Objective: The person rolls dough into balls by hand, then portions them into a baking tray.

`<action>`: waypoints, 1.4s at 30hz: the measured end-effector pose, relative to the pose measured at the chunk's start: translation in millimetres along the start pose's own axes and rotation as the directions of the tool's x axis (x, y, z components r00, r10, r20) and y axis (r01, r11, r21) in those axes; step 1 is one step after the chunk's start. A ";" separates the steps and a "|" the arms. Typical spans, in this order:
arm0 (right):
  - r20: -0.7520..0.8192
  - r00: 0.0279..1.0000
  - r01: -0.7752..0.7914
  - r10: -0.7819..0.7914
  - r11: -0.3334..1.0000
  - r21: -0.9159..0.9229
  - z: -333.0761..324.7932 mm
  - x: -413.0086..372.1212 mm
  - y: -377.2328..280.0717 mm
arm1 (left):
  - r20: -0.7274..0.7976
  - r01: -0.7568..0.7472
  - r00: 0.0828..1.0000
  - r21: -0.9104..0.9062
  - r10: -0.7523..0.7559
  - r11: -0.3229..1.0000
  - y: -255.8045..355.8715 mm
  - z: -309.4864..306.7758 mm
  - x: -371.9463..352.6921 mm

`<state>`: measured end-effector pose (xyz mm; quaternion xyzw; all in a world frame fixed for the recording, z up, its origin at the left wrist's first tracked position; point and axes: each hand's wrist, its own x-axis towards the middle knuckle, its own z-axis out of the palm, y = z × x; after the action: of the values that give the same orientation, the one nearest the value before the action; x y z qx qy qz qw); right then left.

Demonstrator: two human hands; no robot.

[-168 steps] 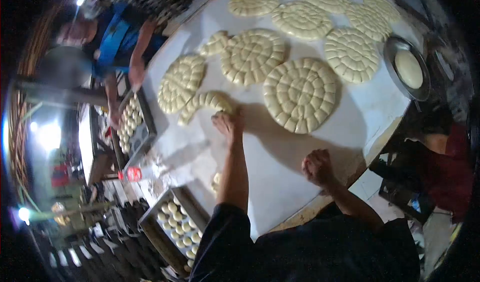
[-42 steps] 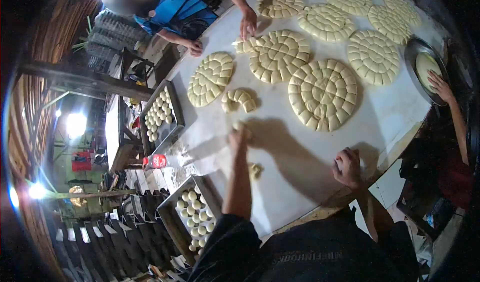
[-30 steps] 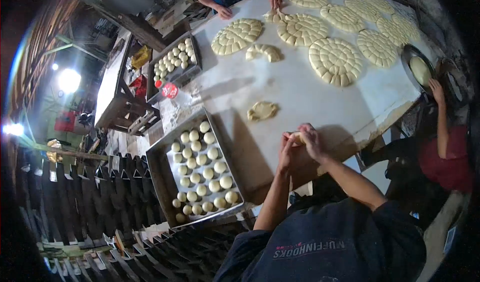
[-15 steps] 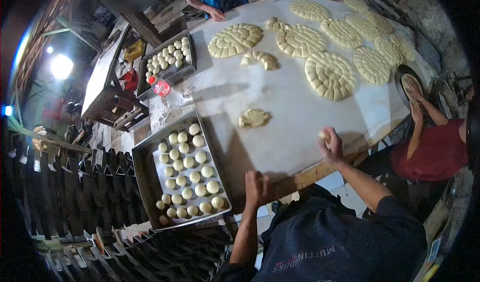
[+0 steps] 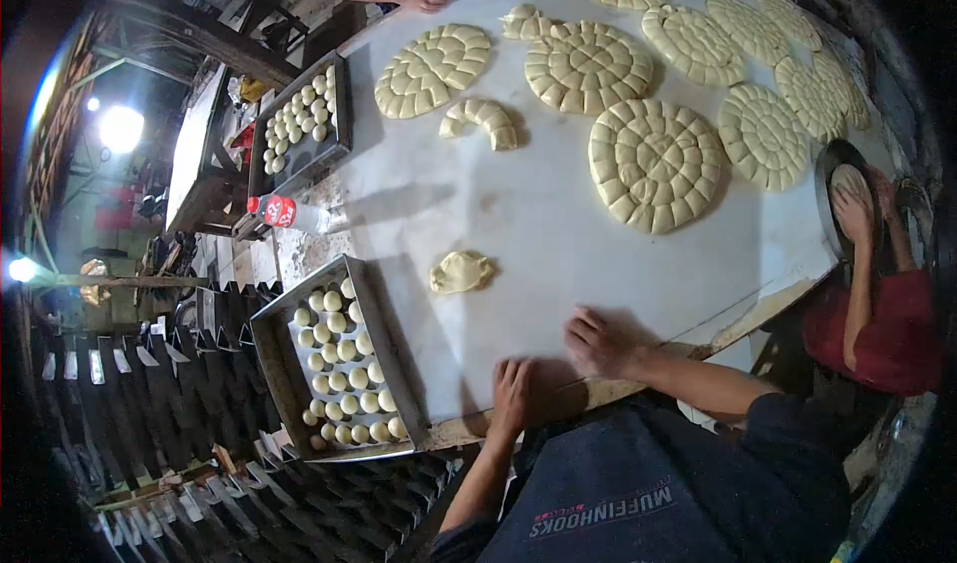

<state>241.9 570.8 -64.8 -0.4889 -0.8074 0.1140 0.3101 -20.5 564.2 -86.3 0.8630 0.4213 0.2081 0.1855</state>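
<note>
R hand [image 5: 598, 340] & L hand [image 5: 512, 399] flat, fingers together, on table [image 5: 558, 214]; dough lump [image 5: 462, 271] long axis left-right

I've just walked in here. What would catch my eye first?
Most likely the big ringed dough rounds, pale discs built of small pieces, spread over the far half of the white table. Then the metal tray of dough balls at its near left corner, next to the person's left hand; the right hand lies flat by the front edge.
</note>
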 end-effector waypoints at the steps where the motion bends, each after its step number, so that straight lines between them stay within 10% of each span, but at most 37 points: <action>1: 0.030 0.993 0.114 -0.112 0.990 -0.077 -9.2 -14.1 23.3 | -0.008 -0.035 0.999 0.054 0.036 0.998 -6.9 -20.3 -9.5; 2: 0.027 0.995 0.100 -0.099 0.993 -0.068 -14.4 -3.3 38.9 | -0.015 -0.069 0.997 0.107 0.071 0.992 -17.5 -42.0 -10.8; 3: 0.024 0.996 0.087 -0.085 0.994 -0.059 -20.8 8.6 53.9 | 0.184 0.283 0.942 0.022 -0.282 0.959 -49.3 -45.6 -10.0; 5: -0.026 0.999 0.026 -0.028 0.997 -0.073 -27.4 46.9 70.8 | 0.078 0.440 0.891 0.086 -0.446 0.894 -81.0 -58.0 19.8; 7: -0.067 0.998 -0.006 0.000 0.996 -0.092 -10.0 85.2 58.8 | -0.287 0.306 0.922 0.125 -0.261 0.944 -72.5 -62.8 81.9; 10: -0.045 0.989 -0.142 0.138 0.985 -0.103 19.4 82.9 27.6 | -0.306 0.342 0.893 -0.017 -0.330 0.940 -35.7 -37.7 99.5; 14: 0.160 0.967 0.224 -0.200 0.963 -0.151 -4.0 17.0 55.3 | -0.104 0.223 0.971 0.065 -0.215 0.973 -13.2 -31.6 16.5; 16: 0.201 0.979 -0.029 0.024 0.999 0.020 -51.4 40.2 56.5 | -0.041 0.136 0.990 0.035 -0.134 0.990 -33.1 -69.5 -3.6; 20: -0.173 0.978 -0.155 0.117 0.961 -0.229 -11.7 95.4 84.5 | -0.314 0.260 0.926 0.125 -0.211 0.957 -90.0 -82.4 45.1; 22: -0.252 0.940 -0.284 0.229 0.936 -0.206 14.1 110.3 65.3 | -0.334 0.327 0.883 -0.061 -0.328 0.943 -30.1 -108.0 103.5; 23: -0.337 0.875 -0.420 0.347 0.891 -0.173 27.4 116.6 53.3 | -0.134 0.498 0.733 -0.561 -0.667 0.661 -61.1 -64.2 91.8; 24: -0.304 0.883 -0.411 0.359 0.903 -0.127 35.3 117.3 35.7 | -0.171 0.386 0.887 -0.234 -0.429 0.892 -30.3 -96.5 97.8; 26: -0.196 0.922 -0.355 0.335 0.932 -0.072 38.2 99.4 -3.5 | -0.153 0.191 0.946 -0.443 -0.285 0.876 -42.2 -34.3 57.3; 28: 0.007 0.975 -0.209 0.220 0.934 -0.291 8.6 87.7 -37.0 | -0.108 0.134 0.981 -0.224 -0.161 0.965 -36.7 -20.6 0.3; 30: 0.073 0.918 -0.383 0.389 0.920 -0.083 -5.7 70.9 -21.5 | 0.170 0.251 0.964 -0.343 -0.203 0.905 -31.6 -88.2 -36.3; 32: 0.254 0.636 -0.707 0.728 0.683 -0.186 -22.5 53.8 27.8 | 0.195 0.277 0.958 -0.439 -0.210 0.855 -46.4 -166.3 -68.0; 34: 0.331 0.265 -0.959 0.906 0.284 -0.009 -16.3 130.1 -40.9 | -0.298 0.195 0.919 -0.223 -0.257 0.955 -112.0 -273.3 -92.1; 38: 0.413 0.784 -0.620 0.463 0.563 0.547 90.2 245.5 -193.2 | -0.494 0.589 0.664 -0.116 -0.561 0.799 -258.8 -351.1 -121.2; 39: 0.311 0.947 -0.205 0.081 0.896 0.393 104.4 282.0 -232.7 | -0.483 0.659 0.603 -0.149 -0.635 0.738 -303.7 -341.5 -130.1; 42: 0.063 0.971 0.145 -0.232 0.775 0.615 196.0 349.9 -325.8 | -0.346 0.734 0.631 -0.025 -0.694 0.679 -349.2 -325.3 -151.7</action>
<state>-227.6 733.5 76.9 -0.2714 -0.7922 0.3675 0.4045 -499.9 690.5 -15.3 0.5871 0.7647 0.2324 0.1286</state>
